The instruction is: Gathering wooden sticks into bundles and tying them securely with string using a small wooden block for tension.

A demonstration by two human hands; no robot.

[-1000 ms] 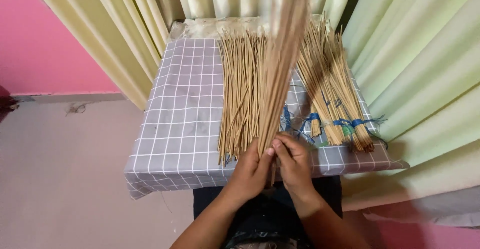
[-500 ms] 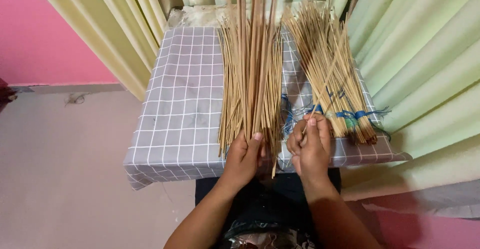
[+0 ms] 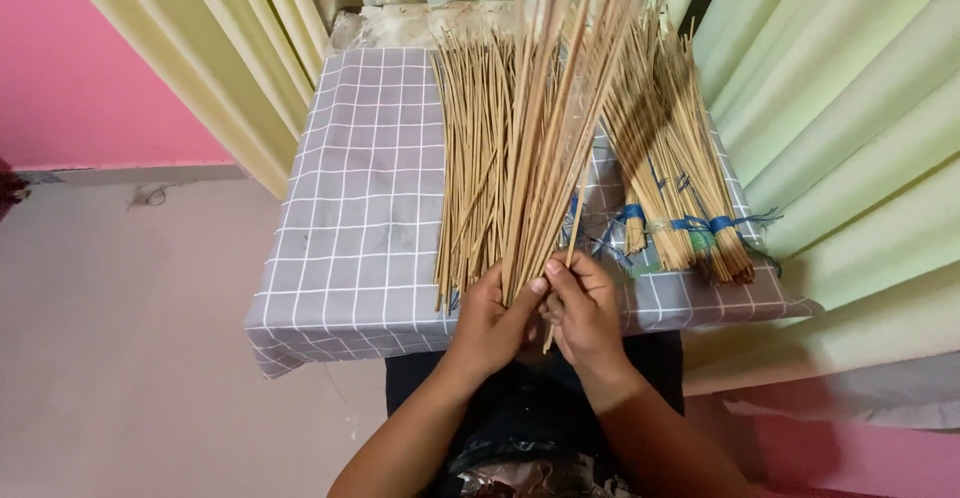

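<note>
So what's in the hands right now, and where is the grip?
Both hands, left hand and right hand, hold a raised bunch of thin sticks, with the grip at its lower end, near the table edge.

We see a surface (image 3: 360, 208) under a grey checked cloth. Loose sticks (image 3: 470, 158) lie along its middle; tied bundles (image 3: 680, 188) with blue bands lie at its right.

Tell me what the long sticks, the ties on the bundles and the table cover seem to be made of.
Sticks in both hands: probably dried plant ribs or thin bamboo; pale tan, matte, stiff, slightly uneven.
Ties on the bundles: likely plastic string or strip; bright blue with frayed loose ends.
Table cover: looks like woven cloth, grey with a white grid; it drapes and wrinkles at the edge.
</note>
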